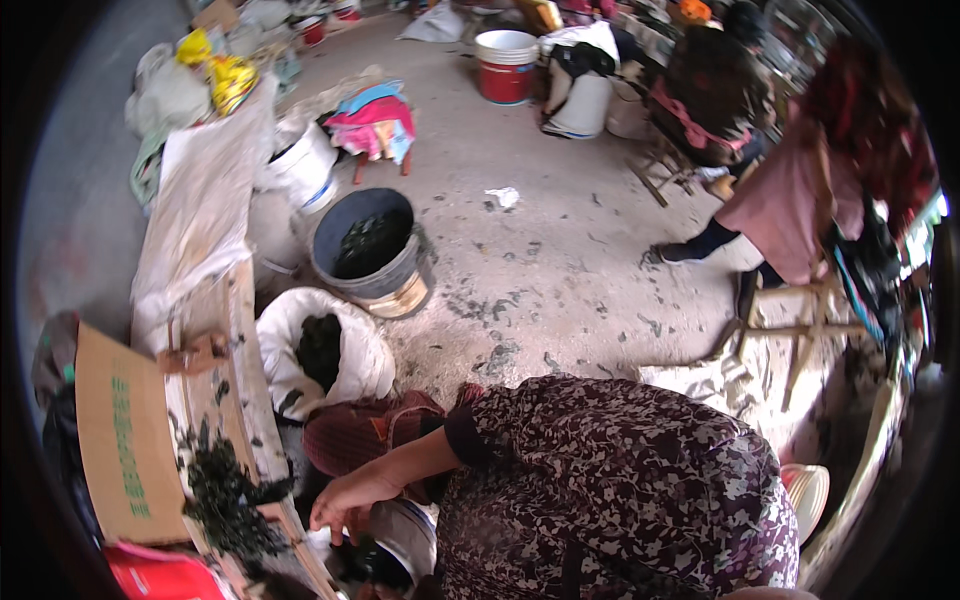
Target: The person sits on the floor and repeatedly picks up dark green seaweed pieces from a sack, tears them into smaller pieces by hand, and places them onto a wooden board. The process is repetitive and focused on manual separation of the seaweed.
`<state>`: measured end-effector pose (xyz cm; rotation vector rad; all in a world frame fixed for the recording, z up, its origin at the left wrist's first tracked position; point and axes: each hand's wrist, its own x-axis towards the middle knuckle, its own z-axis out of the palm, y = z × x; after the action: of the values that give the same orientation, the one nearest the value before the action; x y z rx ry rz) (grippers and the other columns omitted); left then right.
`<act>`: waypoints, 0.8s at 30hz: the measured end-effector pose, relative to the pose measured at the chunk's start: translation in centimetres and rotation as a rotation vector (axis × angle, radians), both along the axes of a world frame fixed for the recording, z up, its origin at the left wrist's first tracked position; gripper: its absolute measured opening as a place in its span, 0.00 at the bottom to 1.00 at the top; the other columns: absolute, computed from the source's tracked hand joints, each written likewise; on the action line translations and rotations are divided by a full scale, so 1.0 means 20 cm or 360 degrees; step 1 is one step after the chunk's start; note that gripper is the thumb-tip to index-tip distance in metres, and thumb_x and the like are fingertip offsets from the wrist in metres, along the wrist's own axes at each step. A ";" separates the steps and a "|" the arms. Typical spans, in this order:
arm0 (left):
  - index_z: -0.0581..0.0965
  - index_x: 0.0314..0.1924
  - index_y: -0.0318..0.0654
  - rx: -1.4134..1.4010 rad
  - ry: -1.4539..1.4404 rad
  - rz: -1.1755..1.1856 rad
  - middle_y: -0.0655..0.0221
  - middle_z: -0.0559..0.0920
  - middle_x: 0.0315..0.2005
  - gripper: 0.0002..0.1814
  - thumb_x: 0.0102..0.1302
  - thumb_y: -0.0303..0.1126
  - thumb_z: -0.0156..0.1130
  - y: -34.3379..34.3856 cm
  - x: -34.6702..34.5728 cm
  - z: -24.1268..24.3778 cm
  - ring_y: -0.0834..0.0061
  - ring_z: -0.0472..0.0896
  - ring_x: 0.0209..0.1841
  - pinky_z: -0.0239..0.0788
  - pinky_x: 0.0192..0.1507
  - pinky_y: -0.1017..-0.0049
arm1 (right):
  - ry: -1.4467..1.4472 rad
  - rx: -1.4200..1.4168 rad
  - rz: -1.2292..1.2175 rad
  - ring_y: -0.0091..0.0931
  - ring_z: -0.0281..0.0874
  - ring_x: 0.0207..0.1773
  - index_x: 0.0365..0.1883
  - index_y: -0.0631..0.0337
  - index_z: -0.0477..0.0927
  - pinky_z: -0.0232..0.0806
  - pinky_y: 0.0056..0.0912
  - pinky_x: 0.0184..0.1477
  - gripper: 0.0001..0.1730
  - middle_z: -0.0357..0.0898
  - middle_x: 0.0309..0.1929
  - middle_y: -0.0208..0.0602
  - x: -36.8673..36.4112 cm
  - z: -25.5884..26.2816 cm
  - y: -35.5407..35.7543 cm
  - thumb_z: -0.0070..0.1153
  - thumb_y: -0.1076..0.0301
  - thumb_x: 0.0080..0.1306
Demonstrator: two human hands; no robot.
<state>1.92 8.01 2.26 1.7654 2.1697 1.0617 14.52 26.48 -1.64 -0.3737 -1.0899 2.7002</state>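
My right hand [345,504] hangs over a white bucket [416,529] beside a wooden bench, fingers bent and apart. I see nothing held in it. Dark green material [367,559], which looks like seaweed, shows inside the bucket just under the fingers. My arm comes out of a dark floral sleeve, and reddish plaid cloth [360,435] lies beyond it. A heap of the same dark green strips [232,495] rests on the bench [202,405], left of the hand. A dim brown shape at the bottom edge may be part of my left hand; it is too dark to tell.
A white sack [367,360] and a grey bucket [409,277] hold dark green material. Cardboard [127,442] stands along the bench. Scraps litter the concrete floor [540,270]. At right, a person [795,187] stands near a wooden stool [802,330]; another person [709,90] sits farther back.
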 end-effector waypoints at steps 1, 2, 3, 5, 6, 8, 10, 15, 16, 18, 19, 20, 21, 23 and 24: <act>0.80 0.48 0.33 0.0027 -0.0081 -0.0141 0.64 0.83 0.38 0.14 0.74 0.38 0.59 0.10 0.01 0.02 0.72 0.78 0.34 0.72 0.39 0.76 | 0.0016 0.0693 -0.0146 0.28 0.82 0.39 0.55 0.60 0.77 0.74 0.33 0.41 0.20 0.84 0.46 0.40 -0.04 -0.06 0.01 0.50 0.55 0.73; 0.80 0.48 0.33 -0.0026 -0.0184 -0.0261 0.64 0.83 0.38 0.14 0.74 0.38 0.59 0.19 0.05 0.03 0.72 0.78 0.34 0.72 0.39 0.76 | 0.0141 0.1170 -0.0028 0.29 0.82 0.39 0.53 0.61 0.79 0.75 0.34 0.41 0.20 0.85 0.44 0.41 -0.05 -0.13 0.04 0.50 0.54 0.74; 0.80 0.48 0.33 -0.0067 -0.0263 -0.0308 0.64 0.83 0.38 0.14 0.74 0.38 0.59 0.23 0.07 0.03 0.72 0.78 0.34 0.72 0.39 0.76 | 0.0300 0.1629 0.0174 0.30 0.82 0.39 0.51 0.62 0.81 0.76 0.34 0.40 0.22 0.85 0.41 0.41 -0.04 -0.11 0.02 0.49 0.52 0.75; 0.80 0.48 0.33 -0.0130 -0.0403 -0.0409 0.64 0.83 0.38 0.14 0.74 0.38 0.59 0.29 0.12 0.03 0.72 0.78 0.34 0.72 0.38 0.76 | 0.0152 0.0938 0.0794 0.28 0.82 0.37 0.47 0.63 0.83 0.76 0.33 0.39 0.26 0.84 0.36 0.38 0.12 0.00 -0.06 0.46 0.47 0.77; 0.80 0.48 0.33 -0.0168 -0.0467 -0.0432 0.64 0.83 0.38 0.14 0.74 0.38 0.59 0.30 0.14 0.04 0.72 0.78 0.34 0.72 0.38 0.76 | 0.0191 0.0911 0.0878 0.27 0.81 0.35 0.46 0.63 0.85 0.74 0.32 0.39 0.29 0.84 0.33 0.35 0.16 0.02 -0.09 0.45 0.44 0.77; 0.80 0.48 0.33 -0.0220 -0.0548 -0.0462 0.64 0.83 0.38 0.14 0.74 0.38 0.59 0.32 0.14 0.04 0.72 0.78 0.34 0.72 0.38 0.76 | 0.0162 0.0898 0.0851 0.27 0.81 0.35 0.44 0.62 0.86 0.74 0.32 0.39 0.29 0.84 0.34 0.35 0.18 0.03 -0.09 0.44 0.44 0.77; 0.80 0.48 0.33 -0.0264 -0.0605 -0.0475 0.65 0.83 0.38 0.14 0.74 0.38 0.59 0.33 0.13 0.04 0.72 0.78 0.34 0.72 0.38 0.76 | 0.0155 0.0904 0.0831 0.26 0.80 0.34 0.41 0.62 0.87 0.73 0.32 0.39 0.29 0.83 0.32 0.34 0.16 0.01 -0.09 0.43 0.45 0.78; 0.80 0.47 0.33 -0.0309 -0.0688 -0.0485 0.65 0.83 0.38 0.14 0.74 0.38 0.59 0.31 0.14 0.05 0.73 0.78 0.34 0.72 0.38 0.76 | 0.0247 0.1005 0.0796 0.23 0.78 0.29 0.35 0.62 0.85 0.73 0.30 0.33 0.26 0.81 0.30 0.32 0.07 0.05 -0.12 0.45 0.49 0.78; 0.80 0.47 0.33 -0.0306 -0.0705 -0.0486 0.65 0.83 0.37 0.14 0.74 0.38 0.59 0.30 0.15 0.05 0.73 0.78 0.34 0.72 0.38 0.76 | 0.0215 0.0964 0.0756 0.23 0.78 0.28 0.35 0.62 0.85 0.73 0.29 0.32 0.26 0.81 0.29 0.32 0.05 0.05 -0.14 0.45 0.49 0.78; 0.80 0.47 0.33 -0.0312 -0.0731 -0.0494 0.65 0.83 0.37 0.14 0.74 0.38 0.59 0.30 0.15 0.06 0.73 0.78 0.34 0.72 0.38 0.76 | 0.0160 0.0807 0.0688 0.22 0.77 0.26 0.34 0.61 0.84 0.73 0.28 0.30 0.26 0.81 0.28 0.31 0.04 0.08 -0.19 0.46 0.49 0.77; 0.80 0.47 0.33 -0.0315 -0.0744 -0.0504 0.65 0.83 0.37 0.14 0.74 0.38 0.59 0.29 0.15 0.06 0.73 0.78 0.34 0.72 0.38 0.76 | 0.0171 0.0837 0.0695 0.22 0.77 0.26 0.34 0.61 0.84 0.73 0.28 0.30 0.26 0.81 0.27 0.31 0.04 0.09 -0.20 0.46 0.49 0.77; 0.80 0.47 0.33 -0.0318 -0.0761 -0.0513 0.65 0.83 0.37 0.14 0.74 0.38 0.59 0.29 0.15 0.06 0.73 0.78 0.34 0.72 0.38 0.76 | 0.0182 0.0868 0.0700 0.22 0.76 0.25 0.33 0.61 0.84 0.72 0.27 0.29 0.26 0.80 0.27 0.31 0.03 0.11 -0.21 0.47 0.49 0.77; 0.80 0.47 0.33 -0.0319 -0.0770 -0.0509 0.65 0.83 0.37 0.14 0.74 0.38 0.59 0.29 0.15 0.06 0.73 0.78 0.34 0.72 0.38 0.76 | 0.0202 0.0893 0.0708 0.21 0.76 0.25 0.33 0.62 0.84 0.72 0.27 0.28 0.26 0.80 0.26 0.31 0.02 0.10 -0.22 0.48 0.48 0.76; 0.80 0.47 0.33 -0.0320 -0.0774 -0.0500 0.65 0.83 0.37 0.14 0.74 0.38 0.59 0.26 0.14 0.06 0.73 0.78 0.34 0.72 0.38 0.76 | 0.0191 0.0946 0.0700 0.21 0.75 0.23 0.31 0.62 0.83 0.70 0.26 0.26 0.25 0.78 0.23 0.29 0.00 0.08 -0.21 0.50 0.49 0.75; 0.80 0.47 0.33 -0.0319 -0.0794 -0.0499 0.65 0.83 0.37 0.14 0.74 0.38 0.59 0.26 0.14 0.06 0.73 0.78 0.34 0.72 0.38 0.76 | 0.0151 0.0940 0.0725 0.20 0.74 0.23 0.30 0.62 0.83 0.69 0.26 0.26 0.25 0.77 0.22 0.29 0.01 0.10 -0.20 0.50 0.49 0.75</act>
<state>4.71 13.17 3.51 1.4879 1.5825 1.0260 14.69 22.42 0.34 0.1178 -2.0530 2.5171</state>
